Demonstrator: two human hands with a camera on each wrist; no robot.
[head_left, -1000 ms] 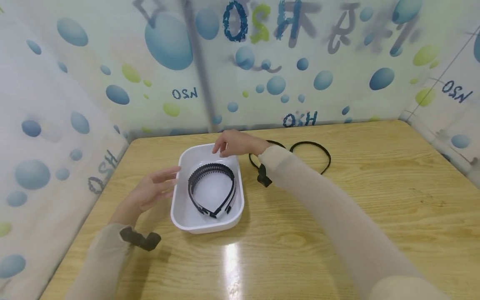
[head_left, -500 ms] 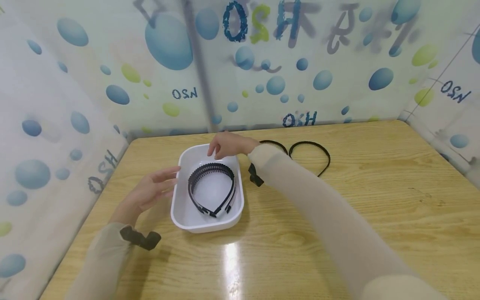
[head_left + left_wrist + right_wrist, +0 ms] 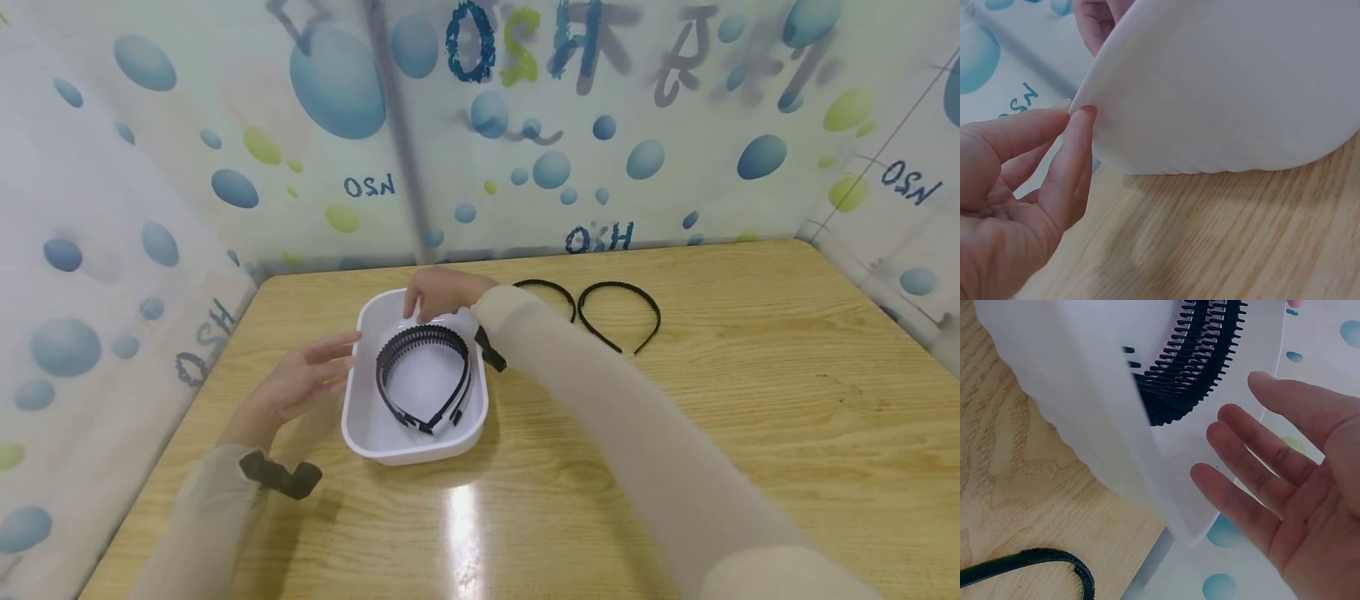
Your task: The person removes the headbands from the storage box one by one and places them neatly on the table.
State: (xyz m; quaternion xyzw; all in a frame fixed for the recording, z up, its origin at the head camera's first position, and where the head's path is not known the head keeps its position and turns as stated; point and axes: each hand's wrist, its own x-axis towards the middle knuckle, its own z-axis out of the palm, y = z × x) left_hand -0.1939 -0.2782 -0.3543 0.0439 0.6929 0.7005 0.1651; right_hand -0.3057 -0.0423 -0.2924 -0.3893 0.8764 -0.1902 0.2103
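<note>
A white plastic basin (image 3: 415, 457) stands on the left part of the table. Several black toothed headbands (image 3: 424, 335) lie nested inside it. My left hand (image 3: 294, 385) is at its left side, and the left wrist view shows thumb and finger pinching the basin's rim (image 3: 1104, 69). Over the far rim hovers my right hand (image 3: 446, 293), fingertips pointing down behind the headbands. In the right wrist view the right hand's fingers (image 3: 1254, 465) are spread and loosely bent, holding nothing and apart from the toothed headbands (image 3: 1191, 369).
Two more black headbands lie on the wooden table (image 3: 750, 400) right of the basin: one headband (image 3: 624, 286) in full view, the other headband (image 3: 551, 286) partly behind the right sleeve (image 3: 600, 400). A bubble-patterned wall covering (image 3: 525, 192) rises behind the table.
My right hand has moved left along the basin's far rim, and its arm uncovers more of the two headbands on the table. The left hand and basin have stayed in place.
</note>
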